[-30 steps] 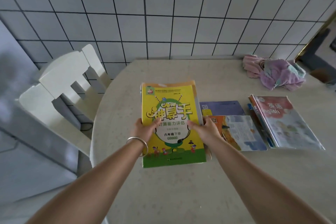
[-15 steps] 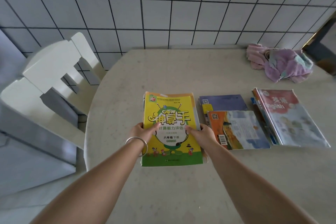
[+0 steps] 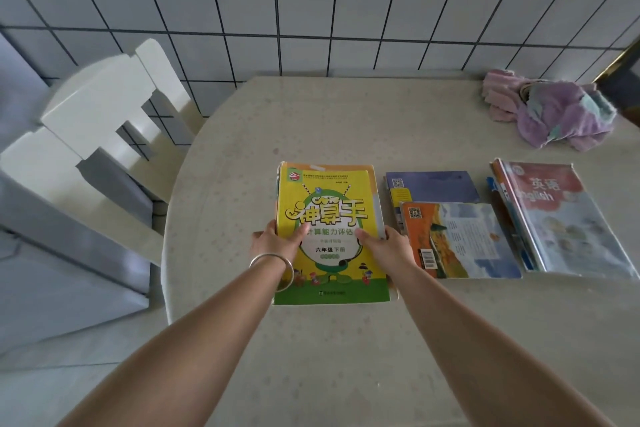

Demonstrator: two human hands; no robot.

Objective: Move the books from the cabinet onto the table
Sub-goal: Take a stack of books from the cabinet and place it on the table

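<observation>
A stack of books topped by a yellow and green workbook lies flat on the beige table. My left hand grips the stack's left edge with the thumb on the cover, a silver bangle on that wrist. My right hand grips the right edge the same way. To the right lie a blue book with an orange and blue book partly on it, then a pile topped by a red English textbook. The cabinet is out of view.
A crumpled pink and purple cloth sits at the table's back right. A white chair stands at the table's left edge. A tiled wall runs behind the table. A dark object with a gold edge is at the far right.
The yellow-topped stack has come down from a slight lift to lie flat on the table. Both hands keep their grip on its sides.
</observation>
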